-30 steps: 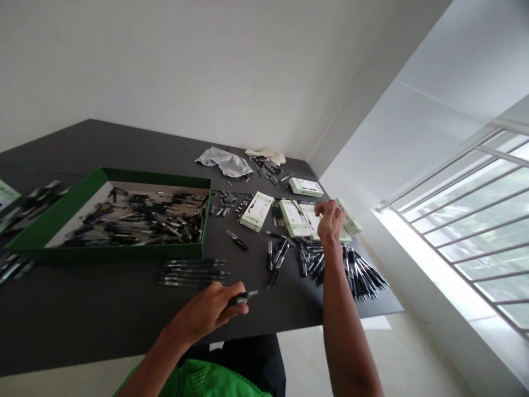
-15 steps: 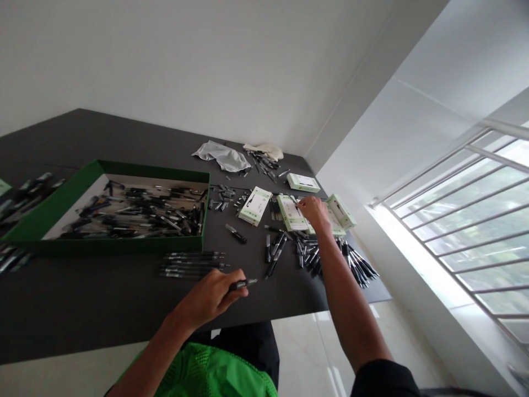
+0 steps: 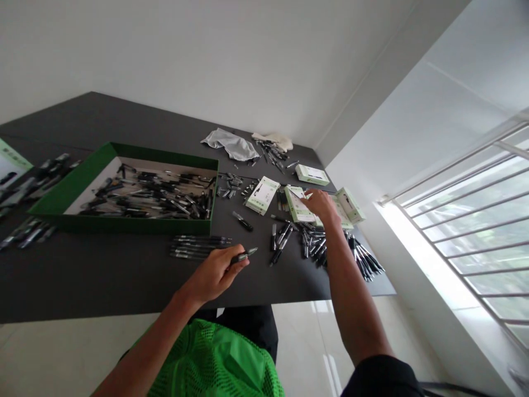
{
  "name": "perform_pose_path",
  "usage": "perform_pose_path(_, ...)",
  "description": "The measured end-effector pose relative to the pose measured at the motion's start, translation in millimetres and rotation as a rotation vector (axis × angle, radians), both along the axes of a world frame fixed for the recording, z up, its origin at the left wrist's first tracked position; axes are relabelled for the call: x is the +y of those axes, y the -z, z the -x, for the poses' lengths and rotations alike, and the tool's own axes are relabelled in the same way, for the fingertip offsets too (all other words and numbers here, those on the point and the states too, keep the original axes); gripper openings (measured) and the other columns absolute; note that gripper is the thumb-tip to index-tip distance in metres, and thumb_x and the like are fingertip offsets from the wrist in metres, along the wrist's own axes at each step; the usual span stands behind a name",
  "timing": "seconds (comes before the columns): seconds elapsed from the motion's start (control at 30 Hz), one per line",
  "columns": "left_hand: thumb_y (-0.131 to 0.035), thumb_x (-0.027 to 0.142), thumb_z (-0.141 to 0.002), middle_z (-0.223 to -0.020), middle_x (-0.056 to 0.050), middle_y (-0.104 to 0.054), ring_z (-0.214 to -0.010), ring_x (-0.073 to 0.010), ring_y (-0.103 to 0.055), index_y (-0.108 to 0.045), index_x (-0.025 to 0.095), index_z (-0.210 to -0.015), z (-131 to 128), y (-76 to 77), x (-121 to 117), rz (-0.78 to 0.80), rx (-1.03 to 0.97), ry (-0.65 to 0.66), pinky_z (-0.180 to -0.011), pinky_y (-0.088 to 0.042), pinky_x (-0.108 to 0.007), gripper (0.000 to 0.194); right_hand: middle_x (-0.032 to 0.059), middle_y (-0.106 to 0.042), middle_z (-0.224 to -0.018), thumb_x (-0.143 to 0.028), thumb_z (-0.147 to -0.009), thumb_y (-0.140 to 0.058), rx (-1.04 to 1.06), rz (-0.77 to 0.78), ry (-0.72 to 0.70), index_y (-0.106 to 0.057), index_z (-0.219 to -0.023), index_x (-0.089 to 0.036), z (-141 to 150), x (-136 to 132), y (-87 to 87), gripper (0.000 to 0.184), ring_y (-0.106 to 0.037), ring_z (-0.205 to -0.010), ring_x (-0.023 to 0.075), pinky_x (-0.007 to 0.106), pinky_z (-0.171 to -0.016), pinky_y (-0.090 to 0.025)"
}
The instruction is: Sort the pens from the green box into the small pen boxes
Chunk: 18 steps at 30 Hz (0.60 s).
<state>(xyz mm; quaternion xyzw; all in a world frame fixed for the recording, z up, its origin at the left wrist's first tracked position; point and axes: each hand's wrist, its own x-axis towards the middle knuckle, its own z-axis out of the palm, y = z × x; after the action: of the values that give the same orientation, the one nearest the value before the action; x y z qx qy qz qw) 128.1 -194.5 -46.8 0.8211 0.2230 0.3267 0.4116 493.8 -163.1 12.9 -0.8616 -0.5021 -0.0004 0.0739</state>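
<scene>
My left hand (image 3: 214, 277) is shut on a short black pen part (image 3: 243, 255), whose metal tip points right, above the dark table. A row of black pens (image 3: 200, 246) lies just beyond that hand. My right hand (image 3: 322, 205) reaches far across the table, with its fingers spread over a white-and-green card box (image 3: 298, 204). Nothing shows in its grip. Loose black pens (image 3: 312, 248) lie just below that hand, and another fan of pens (image 3: 363, 260) lies to its right. A single black pen (image 3: 243, 221) lies apart.
A green open box (image 3: 124, 222) full of black pens stands on the dark table (image 3: 103, 281). Other card boxes (image 3: 262, 196) lie around. Further pens (image 3: 270, 151) and a grey cloth (image 3: 229, 144) are at the back. A barred window (image 3: 467, 220) is at right.
My right hand has moved left and forward from beside the far card boxes onto the nearer one. My left hand keeps the pen part, and the view has shifted.
</scene>
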Motion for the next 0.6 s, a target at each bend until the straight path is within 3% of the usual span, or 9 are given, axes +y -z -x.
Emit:
perform_pose_path(0.07,-0.047,0.038,-0.105,-0.063,0.004,-0.057,-0.057,-0.0145,-0.057,-0.059,0.021,-0.082,3.4,-2.0,0.1,0.008,0.024,0.000,-0.061,-0.040,-0.025,0.030,0.0122,-0.078,-0.109,-0.033,-0.097,-0.060,0.019,-0.048,-0.072,-0.073,-0.124,-0.018,12.0,-8.4,-10.5,0.034,-0.072,-0.096,0.0256,0.035,-0.087,-0.051)
perform_pose_path(0.17,-0.053,0.036,-0.101,-0.060,0.004,-0.055,-0.054,-0.0140,-0.054,-0.060,0.021,-0.083,14.4,-5.6,-7.6,0.027,0.044,-0.047,-0.060,-0.038,-0.025,0.025,0.0069,-0.078,-0.104,-0.034,-0.101,-0.055,0.092,-0.145,-0.336,-0.075,-0.117,-0.021,38.6,-26.3,-20.4,0.028,-0.069,-0.087,0.0187,0.030,-0.085,-0.050)
perform_pose_path(0.3,-0.053,0.040,-0.102,-0.055,0.006,-0.044,-0.047,-0.0115,-0.044,-0.056,0.021,-0.079,29.8,-7.3,-29.1,0.202,-0.070,-0.192,-0.053,-0.032,-0.025,0.031,0.0068,-0.075,-0.099,-0.026,-0.101,-0.057,0.169,-0.141,-0.636,-0.075,-0.107,-0.020,69.1,-46.3,-12.5,0.020,-0.067,-0.090,0.0193,0.032,-0.085,-0.049)
perform_pose_path(0.47,-0.049,0.064,-0.101,-0.060,0.009,-0.028,-0.047,-0.0079,-0.027,-0.039,0.023,-0.071,26.6,-9.9,-33.4,0.692,-0.234,-0.236,-0.042,-0.022,-0.020,0.052,0.0082,-0.072,-0.098,-0.022,-0.101,-0.057,0.212,-0.210,-0.720,-0.075,-0.105,-0.019,86.5,-51.2,-5.1,0.018,-0.064,-0.096,0.0221,0.036,-0.089,-0.048)
perform_pose_path(0.6,-0.054,0.076,-0.092,-0.058,0.012,-0.026,-0.042,-0.0050,-0.023,-0.035,0.023,-0.069,20.0,-8.4,-21.3,0.853,-0.293,-0.164,-0.036,-0.020,-0.016,0.061,0.0039,-0.071,-0.092,-0.028,-0.102,-0.059,0.468,-0.359,-0.709,-0.075,-0.109,-0.021,115.6,-56.9,-22.0,0.019,-0.062,-0.082,0.0176,0.031,-0.077,-0.047)
